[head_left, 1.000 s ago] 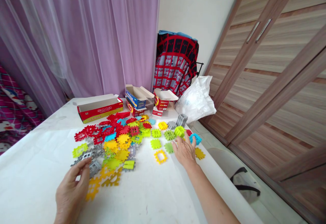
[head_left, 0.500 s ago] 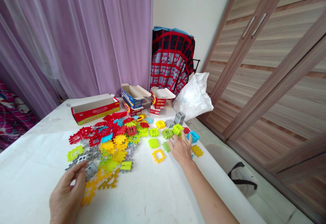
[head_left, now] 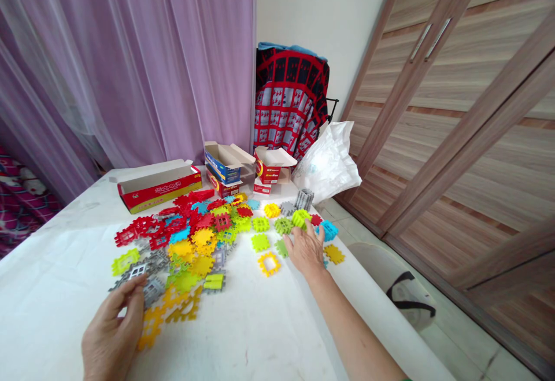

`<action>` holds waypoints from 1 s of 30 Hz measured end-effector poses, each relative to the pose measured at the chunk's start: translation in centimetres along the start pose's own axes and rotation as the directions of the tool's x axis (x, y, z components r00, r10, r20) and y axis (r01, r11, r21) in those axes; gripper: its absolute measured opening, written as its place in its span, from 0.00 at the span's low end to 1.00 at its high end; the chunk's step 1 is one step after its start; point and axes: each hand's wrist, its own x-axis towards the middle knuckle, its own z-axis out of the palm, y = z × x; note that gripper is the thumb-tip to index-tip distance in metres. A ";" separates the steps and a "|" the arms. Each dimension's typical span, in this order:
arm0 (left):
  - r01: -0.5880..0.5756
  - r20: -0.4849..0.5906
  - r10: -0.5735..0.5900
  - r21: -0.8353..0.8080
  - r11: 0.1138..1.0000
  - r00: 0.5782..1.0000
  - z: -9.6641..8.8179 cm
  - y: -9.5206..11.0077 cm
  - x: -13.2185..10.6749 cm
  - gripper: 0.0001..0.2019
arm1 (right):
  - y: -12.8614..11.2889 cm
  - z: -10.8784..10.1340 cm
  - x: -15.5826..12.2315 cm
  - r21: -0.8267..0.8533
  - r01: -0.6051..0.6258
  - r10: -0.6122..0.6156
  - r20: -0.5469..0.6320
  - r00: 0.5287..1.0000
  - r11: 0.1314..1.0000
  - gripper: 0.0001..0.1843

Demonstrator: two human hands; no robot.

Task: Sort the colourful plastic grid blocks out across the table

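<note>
A heap of flat toothed plastic tiles (head_left: 191, 242) in red, yellow, green, blue and grey lies spread over the white table (head_left: 260, 335). My left hand (head_left: 113, 329) rests near the table's front, its fingers curled at a grey window tile (head_left: 145, 280). My right hand (head_left: 306, 249) lies palm down at the right side of the heap, fingers spread over green tiles, next to a lime cube (head_left: 300, 218) and a blue cube (head_left: 329, 230). A yellow frame tile (head_left: 269, 263) lies just left of that hand.
Open cardboard boxes stand at the back: a long red one (head_left: 158, 183), a blue one (head_left: 225, 164), a small red one (head_left: 271, 167). A white plastic bag (head_left: 329, 164) sits at the back right corner. Purple curtains, a chair with a patterned cloth (head_left: 288, 100) and wooden wardrobe doors surround the table.
My right hand has crept slightly forward toward the lime cube. My left hand stays at the grey tile. The view has shifted a little to the right.
</note>
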 end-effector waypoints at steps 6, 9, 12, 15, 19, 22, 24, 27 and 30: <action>0.019 0.010 -0.019 -0.024 1.000 1.000 0.0 0.2 0.0 0.22 | 0.4 0.3 0.0 0.014 0.011 -0.011 -0.009 1.000 1.000 0.16; 0.030 0.015 -0.029 -0.021 0.999 0.999 0.1 0.4 -0.1 0.23 | 0.6 0.4 0.0 0.016 0.009 -0.009 -0.005 1.000 1.000 0.16; 0.047 0.018 -0.047 -0.008 0.999 0.999 0.0 0.6 -0.1 0.23 | 0.6 0.3 0.0 0.017 0.001 -0.001 0.008 1.000 1.000 0.16; 0.053 0.020 -0.052 -0.012 0.999 0.998 0.0 0.7 -0.2 0.23 | 0.5 0.2 0.0 0.018 -0.013 0.013 0.012 1.000 1.000 0.16; 0.048 0.017 -0.048 -0.010 0.999 0.999 -0.1 0.6 -0.1 0.22 | 0.2 0.1 -0.1 0.017 -0.017 0.017 0.000 1.000 1.000 0.16; 0.042 0.014 -0.042 -0.002 0.999 0.999 -0.2 0.7 -0.1 0.22 | 0.2 -0.2 -0.2 0.028 -0.005 0.005 -0.018 1.000 1.000 0.15; 0.040 0.019 -0.040 0.002 0.999 0.999 -0.3 0.8 -0.1 0.22 | 0.6 -0.6 0.1 0.060 -0.015 0.017 -0.032 0.999 0.998 0.15; 0.041 0.018 -0.041 0.007 0.999 0.999 -0.3 0.9 -0.1 0.23 | 2.2 -1.7 1.5 0.103 -0.123 0.127 -0.035 0.991 0.987 0.14; 0.053 0.026 -0.053 0.013 0.999 0.998 -0.3 1.2 -0.3 0.22 | 4.0 -2.9 3.8 0.079 -0.289 0.287 0.043 0.957 0.954 0.24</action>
